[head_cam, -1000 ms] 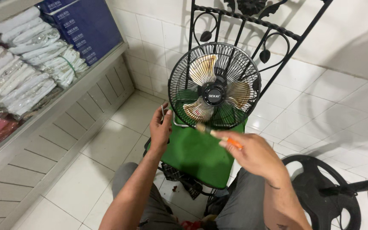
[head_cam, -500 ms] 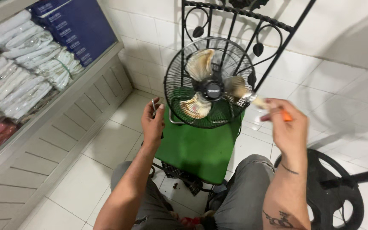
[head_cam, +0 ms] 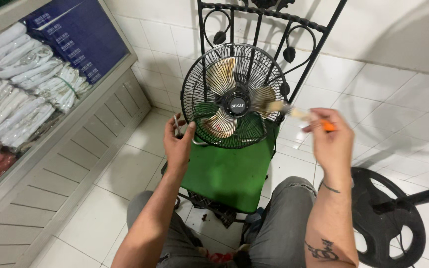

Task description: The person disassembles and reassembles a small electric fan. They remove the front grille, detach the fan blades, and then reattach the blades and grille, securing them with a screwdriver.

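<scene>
The fan (head_cam: 234,97) stands on the green chair (head_cam: 229,173), the left hand (head_cam: 178,144) gripping its grille at eight o'clock, the right hand (head_cam: 331,141) closed around a brush (head_cam: 299,114) touching it at three o'clock.

Fan (head_cam: 234,97) on chair seat (head_cam: 229,173) (backrest (head_cam: 269,30) behind); shelves (head_cam: 35,99) left.

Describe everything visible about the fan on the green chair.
The fan has a round black wire cage around three translucent, dusty-looking yellowish blades and a black hub. It stands upright on the green seat of a black iron chair, facing the camera, with the chair's scrolled back behind it. The left hand grips the cage's lower left rim. The right hand holds an orange-handled brush with its bristles at the cage's right side.
</scene>
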